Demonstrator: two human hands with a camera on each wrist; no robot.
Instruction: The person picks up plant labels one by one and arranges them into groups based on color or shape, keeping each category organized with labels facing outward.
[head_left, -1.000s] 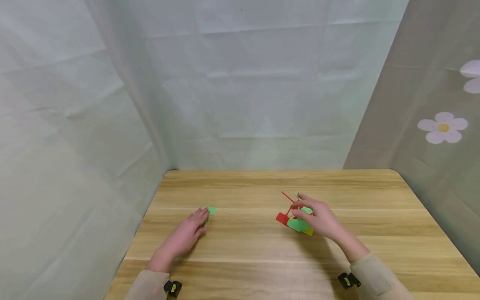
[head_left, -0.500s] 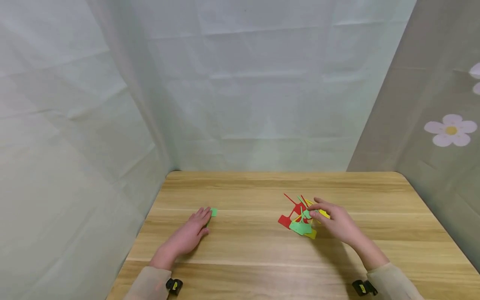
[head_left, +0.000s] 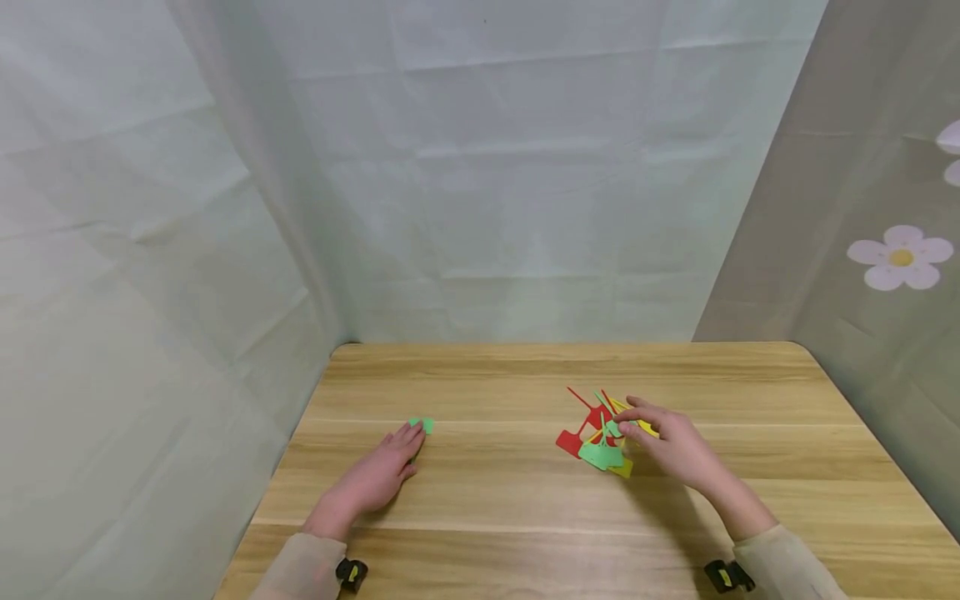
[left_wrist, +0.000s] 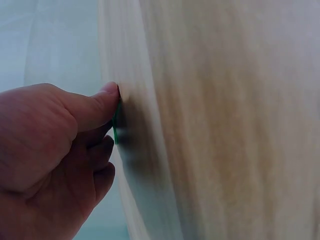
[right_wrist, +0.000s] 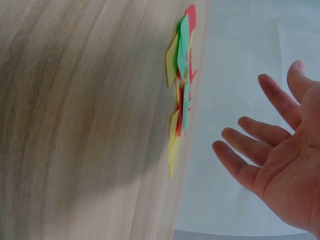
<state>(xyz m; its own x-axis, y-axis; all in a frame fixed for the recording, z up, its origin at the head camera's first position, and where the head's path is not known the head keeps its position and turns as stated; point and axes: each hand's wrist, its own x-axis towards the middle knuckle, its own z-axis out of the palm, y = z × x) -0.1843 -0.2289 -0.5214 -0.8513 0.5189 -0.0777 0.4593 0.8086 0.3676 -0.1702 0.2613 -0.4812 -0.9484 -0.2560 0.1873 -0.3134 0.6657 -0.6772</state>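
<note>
A small green plastic tag (head_left: pixel 427 426) lies on the left half of the table, partly covered by my left hand (head_left: pixel 377 477), whose fingertips rest on it. In the left wrist view a green edge (left_wrist: pixel 116 127) shows between the thumb and the other fingers. To the right, several flat tags with thin stems overlap in a loose pile: green tags (head_left: pixel 602 455), red tags (head_left: pixel 570 442) and yellow tags (head_left: pixel 622 469). My right hand (head_left: pixel 675 446) hovers beside and above the pile. Its fingers are spread and hold nothing, as the right wrist view shows.
The wood-grain table (head_left: pixel 495 500) has rounded far corners. Pale cloth (head_left: pixel 517 208) hangs behind it and along the left side. A greyish cloth (head_left: pixel 862 350) with printed flowers hangs on the right. Small black devices (head_left: pixel 351 573) sit at both wrists.
My right hand has drawn back to the right from the pile, baring more tags, then stayed still. The left fingers have slid slightly over the green tag, showing its other end.
</note>
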